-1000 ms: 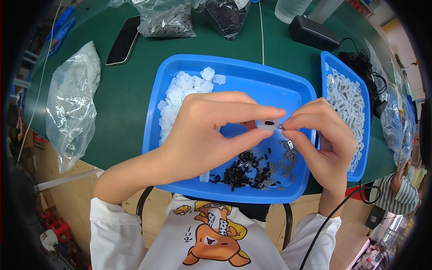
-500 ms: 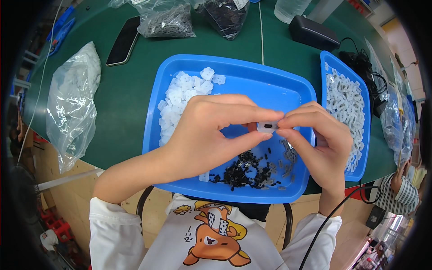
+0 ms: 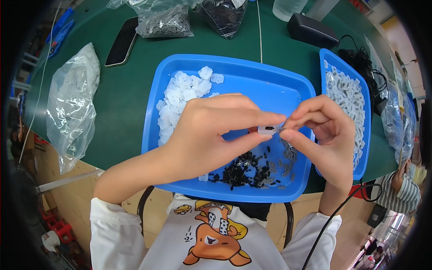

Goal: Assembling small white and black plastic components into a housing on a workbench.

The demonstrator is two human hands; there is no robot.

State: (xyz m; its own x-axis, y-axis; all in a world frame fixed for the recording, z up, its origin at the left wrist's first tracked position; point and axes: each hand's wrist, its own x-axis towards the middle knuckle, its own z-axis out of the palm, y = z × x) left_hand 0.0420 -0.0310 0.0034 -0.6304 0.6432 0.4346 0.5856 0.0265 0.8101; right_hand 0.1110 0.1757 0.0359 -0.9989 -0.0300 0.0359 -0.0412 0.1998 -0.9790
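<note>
Between the thumb and fingers of my left hand (image 3: 216, 123) is a small white translucent plastic housing (image 3: 266, 131) with a dark slot in its face. My right hand (image 3: 326, 137) is curled beside it, thumb and fingertips close together at the housing's right end; whatever they pinch is too small to make out. Both hands are above a large blue tray (image 3: 252, 65). White translucent plastic pieces (image 3: 182, 87) are heaped at its left. Small black parts (image 3: 238, 173) lie at its near side, with small grey parts (image 3: 288, 157) to their right.
A narrower blue tray (image 3: 322, 67) of pale grey parts stands on the right, beside a black adapter (image 3: 312, 30) and cables. At left lie a clear plastic bag (image 3: 74, 99) and a phone (image 3: 121, 42). Bags of grey parts (image 3: 168, 22) and black parts (image 3: 222, 15) are at the back.
My right hand's fingers have lifted and loosened slightly from the housing's right end, with the hand turned a little. My left hand keeps the housing in nearly the same place.
</note>
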